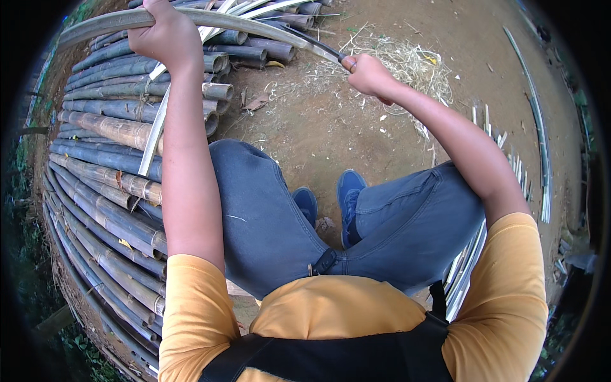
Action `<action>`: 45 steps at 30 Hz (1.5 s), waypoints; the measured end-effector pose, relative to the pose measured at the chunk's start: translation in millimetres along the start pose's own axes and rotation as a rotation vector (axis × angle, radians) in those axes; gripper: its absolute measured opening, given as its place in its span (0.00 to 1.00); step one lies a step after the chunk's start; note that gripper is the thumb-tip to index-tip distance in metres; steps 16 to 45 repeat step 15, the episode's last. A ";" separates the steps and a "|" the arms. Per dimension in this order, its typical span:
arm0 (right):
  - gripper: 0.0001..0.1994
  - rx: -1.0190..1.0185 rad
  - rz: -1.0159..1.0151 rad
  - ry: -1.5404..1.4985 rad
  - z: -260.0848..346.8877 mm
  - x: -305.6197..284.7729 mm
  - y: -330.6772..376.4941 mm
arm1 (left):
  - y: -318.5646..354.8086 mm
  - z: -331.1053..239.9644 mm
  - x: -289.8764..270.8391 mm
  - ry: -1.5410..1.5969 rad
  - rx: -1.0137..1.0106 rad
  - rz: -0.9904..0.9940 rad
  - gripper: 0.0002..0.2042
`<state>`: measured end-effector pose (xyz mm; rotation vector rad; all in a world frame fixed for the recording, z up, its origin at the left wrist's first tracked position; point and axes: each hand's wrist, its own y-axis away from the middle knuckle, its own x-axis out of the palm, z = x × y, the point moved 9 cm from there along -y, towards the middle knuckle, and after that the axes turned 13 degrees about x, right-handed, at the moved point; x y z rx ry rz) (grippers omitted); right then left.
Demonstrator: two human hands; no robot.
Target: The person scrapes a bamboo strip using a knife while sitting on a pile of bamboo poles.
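My left hand (170,37) is closed around a long, pale split bamboo strip (245,24) at the upper left. The strip bows across the top of the view and runs on past the hand to the far left. At its right end my right hand (372,77) grips the handle of a knife (316,44). The knife's dark, narrow blade points up and left, lying along the strip; whether its edge is in the bamboo I cannot tell. Thin pale slivers (154,130) hang beside my left forearm.
Stacked bamboo poles (121,127) fill the left side, their cut ends toward my legs. A heap of pale shavings (407,67) lies on the dirt ground (299,127) beyond my right hand. Long strips (538,121) lie at the far right; more slivers (468,267) lie beside my right thigh.
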<state>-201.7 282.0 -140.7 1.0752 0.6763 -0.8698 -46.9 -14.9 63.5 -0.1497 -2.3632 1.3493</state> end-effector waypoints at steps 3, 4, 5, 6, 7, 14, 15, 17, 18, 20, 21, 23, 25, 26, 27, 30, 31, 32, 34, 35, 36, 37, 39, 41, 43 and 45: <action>0.13 -0.098 -0.069 0.014 7.8 -3.9 0.9 | -0.6 1.5 -2.4 0.032 -0.052 0.046 0.16; 0.13 -0.124 -0.075 0.011 14.0 -3.5 8.7 | -6.1 -2.9 -6.5 -0.004 -0.041 0.042 0.16; 0.13 -0.151 -0.080 0.006 19.7 -2.5 12.9 | -10.5 -3.4 -12.1 -0.010 -0.036 0.024 0.16; 0.13 -0.111 -0.025 0.050 5.0 5.6 -3.5 | -9.5 -1.8 -9.5 0.002 -0.042 0.004 0.16; 0.13 -0.077 -0.043 0.036 -6.1 4.6 -10.7 | -8.5 2.2 -4.4 0.021 -0.047 -0.022 0.16; 0.16 -0.128 -0.088 0.018 4.6 -1.5 8.6 | -6.0 5.7 -6.8 -0.052 0.011 0.035 0.14; 0.16 -0.126 -0.092 0.040 2.0 -7.2 10.0 | -5.6 7.6 -6.4 -0.064 -0.046 0.037 0.13; 0.16 -0.126 -0.092 0.040 2.0 -7.2 10.0 | -5.6 7.6 -6.4 -0.064 -0.046 0.037 0.13; 0.16 -0.126 -0.092 0.040 2.0 -7.2 10.0 | -5.6 7.6 -6.4 -0.064 -0.046 0.037 0.13; 0.16 -0.126 -0.092 0.040 2.0 -7.2 10.0 | -5.6 7.6 -6.4 -0.064 -0.046 0.037 0.13; 0.16 -0.126 -0.092 0.040 2.0 -7.2 10.0 | -5.6 7.6 -6.4 -0.064 -0.046 0.037 0.13; 0.16 -0.126 -0.092 0.040 2.0 -7.2 10.0 | -5.6 7.6 -6.4 -0.064 -0.046 0.037 0.13; 0.16 -0.126 -0.092 0.040 2.0 -7.2 10.0 | -5.6 7.6 -6.4 -0.064 -0.046 0.037 0.13; 0.16 -0.126 -0.092 0.040 2.0 -7.2 10.0 | -5.6 7.6 -6.4 -0.064 -0.046 0.037 0.13; 0.16 -0.126 -0.092 0.040 2.0 -7.2 10.0 | -5.6 7.6 -6.4 -0.064 -0.046 0.037 0.13; 0.16 -0.126 -0.092 0.040 2.0 -7.2 10.0 | -5.6 7.6 -6.4 -0.064 -0.046 0.037 0.13; 0.16 -0.126 -0.092 0.040 2.0 -7.2 10.0 | -5.6 7.6 -6.4 -0.064 -0.046 0.037 0.13; 0.16 -0.126 -0.092 0.040 2.0 -7.2 10.0 | -5.6 7.6 -6.4 -0.064 -0.046 0.037 0.13; 0.16 -0.126 -0.092 0.040 2.0 -7.2 10.0 | -5.6 7.6 -6.4 -0.064 -0.046 0.037 0.13; 0.16 -0.126 -0.092 0.040 2.0 -7.2 10.0 | -5.6 7.6 -6.4 -0.064 -0.046 0.037 0.13; 0.16 -0.126 -0.092 0.040 2.0 -7.2 10.0 | -5.6 7.6 -6.4 -0.064 -0.046 0.037 0.13; 0.16 -0.126 -0.092 0.040 2.0 -7.2 10.0 | -5.6 7.6 -6.4 -0.064 -0.046 0.037 0.13; 0.16 -0.126 -0.092 0.040 2.0 -7.2 10.0 | -5.6 7.6 -6.4 -0.064 -0.046 0.037 0.13; 0.16 -0.126 -0.092 0.040 2.0 -7.2 10.0 | -5.6 7.6 -6.4 -0.064 -0.046 0.037 0.13; 0.16 -0.126 -0.092 0.040 2.0 -7.2 10.0 | -5.6 7.6 -6.4 -0.064 -0.046 0.037 0.13; 0.16 -0.126 -0.092 0.040 2.0 -7.2 10.0 | -5.6 7.6 -6.4 -0.064 -0.046 0.037 0.13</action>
